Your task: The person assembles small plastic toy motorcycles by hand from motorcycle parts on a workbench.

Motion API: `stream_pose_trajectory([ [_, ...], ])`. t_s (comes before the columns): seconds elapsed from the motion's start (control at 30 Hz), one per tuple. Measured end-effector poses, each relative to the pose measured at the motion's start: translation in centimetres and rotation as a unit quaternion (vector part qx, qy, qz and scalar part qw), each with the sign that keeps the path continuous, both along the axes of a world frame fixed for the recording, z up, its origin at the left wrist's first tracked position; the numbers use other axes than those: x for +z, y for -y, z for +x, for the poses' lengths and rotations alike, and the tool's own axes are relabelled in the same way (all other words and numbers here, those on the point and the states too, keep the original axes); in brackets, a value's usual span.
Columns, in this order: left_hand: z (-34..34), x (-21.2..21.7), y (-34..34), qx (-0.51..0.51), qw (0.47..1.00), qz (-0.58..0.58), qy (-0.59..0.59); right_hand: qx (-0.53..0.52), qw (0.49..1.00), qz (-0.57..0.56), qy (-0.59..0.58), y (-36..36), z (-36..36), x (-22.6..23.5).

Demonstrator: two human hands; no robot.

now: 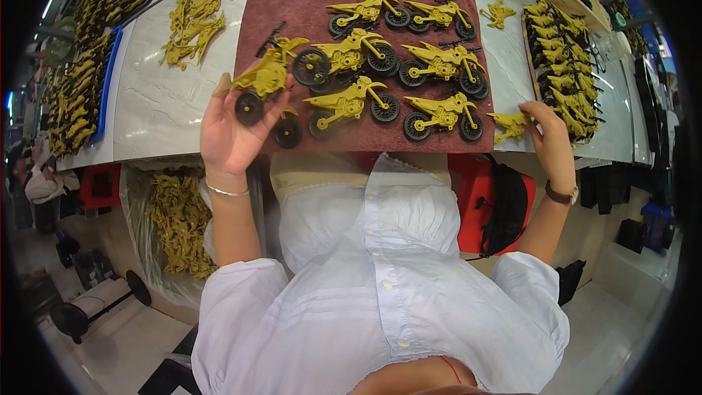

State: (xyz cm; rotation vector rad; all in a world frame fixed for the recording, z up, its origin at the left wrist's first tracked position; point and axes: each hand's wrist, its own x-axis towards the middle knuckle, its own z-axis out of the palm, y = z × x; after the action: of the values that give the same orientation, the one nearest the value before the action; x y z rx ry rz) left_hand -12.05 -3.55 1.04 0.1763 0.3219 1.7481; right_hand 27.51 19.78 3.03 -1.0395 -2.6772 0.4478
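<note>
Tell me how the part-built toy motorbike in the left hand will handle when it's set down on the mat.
The part-built toy motorbike in the left hand looks like thin moulded plastic, so probably light and stiff. With round wheels and a narrow body, it may roll or tip, though the red mat looks nappy enough to slow it.

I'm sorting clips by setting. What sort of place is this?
Probably a toy assembly workshop. Finished yellow toy motorcycles lie in rows on a maroon mat, trays of yellow body parts flank the bench, and the left hand holds a part-built bike.
</note>
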Motion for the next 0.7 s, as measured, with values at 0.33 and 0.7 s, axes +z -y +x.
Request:
stream_pose_trajectory([
  [0.33,8.6,-1.1,-0.4,-0.063,0.994,-0.056,-0.065,-0.073,0.959,-0.008,-0.274,6.5,-5.3,3.2],
  [0.7,11.9,-1.8,-0.2,-0.115,0.987,-0.095,-0.062,0.110,0.965,0.107,-0.211,11.0,-11.9,1.4],
])
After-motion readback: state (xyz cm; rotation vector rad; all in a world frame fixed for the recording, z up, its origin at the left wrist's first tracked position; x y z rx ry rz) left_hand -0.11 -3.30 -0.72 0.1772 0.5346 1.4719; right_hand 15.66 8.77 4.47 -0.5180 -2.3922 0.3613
